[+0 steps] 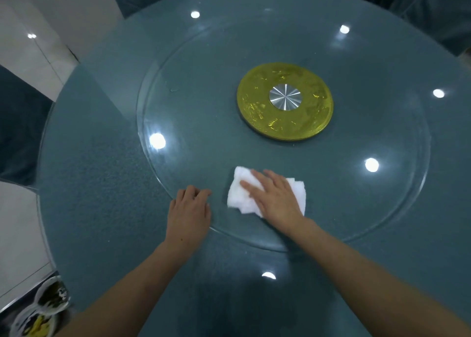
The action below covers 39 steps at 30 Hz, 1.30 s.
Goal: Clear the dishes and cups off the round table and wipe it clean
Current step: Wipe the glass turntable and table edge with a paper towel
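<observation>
Far left, off the table near edge: two dirty white bowls (49,296) w/ food scraps, low down. Round blue-green glass-topped table (102,183), clear glass turntable (382,204) on it. L hand (190,210) on turntable near rim, fingers curled over it. R hand (274,196) flat, fingers spread, pressing folded white cloth (239,199). Gold disc hub (285,101) at ctr.
</observation>
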Available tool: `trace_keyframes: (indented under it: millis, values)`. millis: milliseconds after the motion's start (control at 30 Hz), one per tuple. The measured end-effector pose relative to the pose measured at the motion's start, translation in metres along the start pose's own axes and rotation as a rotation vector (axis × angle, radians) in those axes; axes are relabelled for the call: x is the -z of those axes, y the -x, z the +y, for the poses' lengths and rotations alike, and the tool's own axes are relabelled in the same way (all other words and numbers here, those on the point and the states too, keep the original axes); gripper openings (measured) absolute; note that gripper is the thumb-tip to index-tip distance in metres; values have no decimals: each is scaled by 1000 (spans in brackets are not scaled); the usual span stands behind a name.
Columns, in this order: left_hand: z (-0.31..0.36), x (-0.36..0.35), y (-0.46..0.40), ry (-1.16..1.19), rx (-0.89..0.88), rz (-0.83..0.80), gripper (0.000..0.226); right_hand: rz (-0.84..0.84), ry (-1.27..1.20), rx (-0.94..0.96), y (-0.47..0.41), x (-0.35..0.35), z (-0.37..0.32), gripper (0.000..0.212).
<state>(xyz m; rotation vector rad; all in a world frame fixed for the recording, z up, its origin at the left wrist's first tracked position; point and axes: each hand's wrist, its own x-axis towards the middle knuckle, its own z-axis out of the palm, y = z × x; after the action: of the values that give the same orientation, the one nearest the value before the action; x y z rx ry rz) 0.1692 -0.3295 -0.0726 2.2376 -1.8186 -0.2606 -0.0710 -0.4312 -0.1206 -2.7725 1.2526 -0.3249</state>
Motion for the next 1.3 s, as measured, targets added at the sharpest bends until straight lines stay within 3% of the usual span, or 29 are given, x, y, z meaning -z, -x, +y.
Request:
trace_keyframes:
  millis: [167,300,467,600,767,900,967,1067,1167,1233,1300]
  values:
    - [-23,0,-14,-18,9,-9,33,37,69,-210,-96,-2,53,43]
    - [-38,1,-20,-34,21,-14,33,88,49,-398,-122,-4,37,44]
    - [-51,3,-12,-45,48,-40,34,56,-11,-167,-54,-10,-37,50]
    - [-53,2,-12,-51,20,-63,42,35,-16,51,-36,-10,-29,47]
    - [-55,3,-13,-46,4,-69,44,71,53,-267,-129,1,54,40]
    - [-63,7,-20,23,37,-69,38,104,8,-418,-159,-2,38,38]
    - [-70,10,-19,49,83,-43,35,122,-60,-320,-136,-8,-4,36]
    - [-81,15,-18,66,115,-11,33,76,-124,12,-66,-13,-67,40]
    - [-88,19,-22,58,95,-7,33,37,-129,239,-31,-11,-73,42]
    - [-94,18,-24,41,80,-12,33,75,-111,221,-61,-15,-42,43]
    - [-101,15,-24,35,61,-15,32,162,-63,45,-120,-17,-8,42]
